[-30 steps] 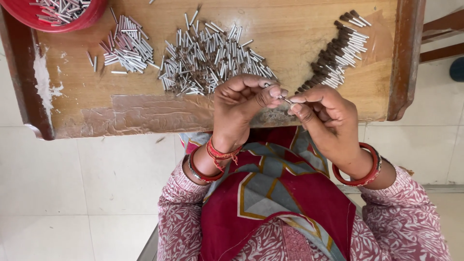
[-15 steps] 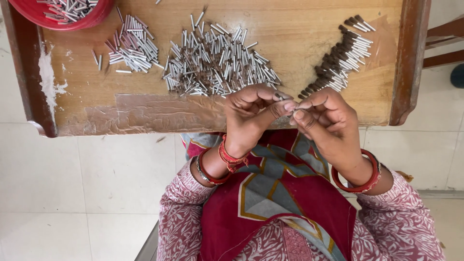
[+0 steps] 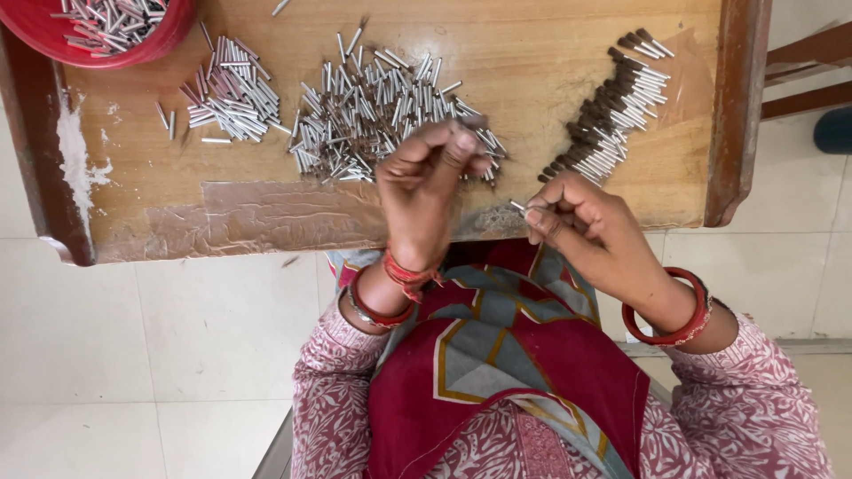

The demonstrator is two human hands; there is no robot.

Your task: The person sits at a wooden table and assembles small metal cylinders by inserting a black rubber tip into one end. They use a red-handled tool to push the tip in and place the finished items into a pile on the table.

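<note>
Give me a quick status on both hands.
Left hand over middle pile of metal tubes, fingertips pinched. Right hand pinching one small tube. Nothing blocking.

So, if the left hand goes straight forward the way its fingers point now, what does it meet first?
Most likely the big middle pile of small metal tubes. The left hand points up and away over the wooden table, with its pinched fingertips right at the pile's near edge. Height above the tubes is unclear.

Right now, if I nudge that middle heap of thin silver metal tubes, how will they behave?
The thin silver metal tubes are round and lie loose, so they would likely roll and scatter across the wooden tabletop. They look stiff, light and probably slippery.
</note>
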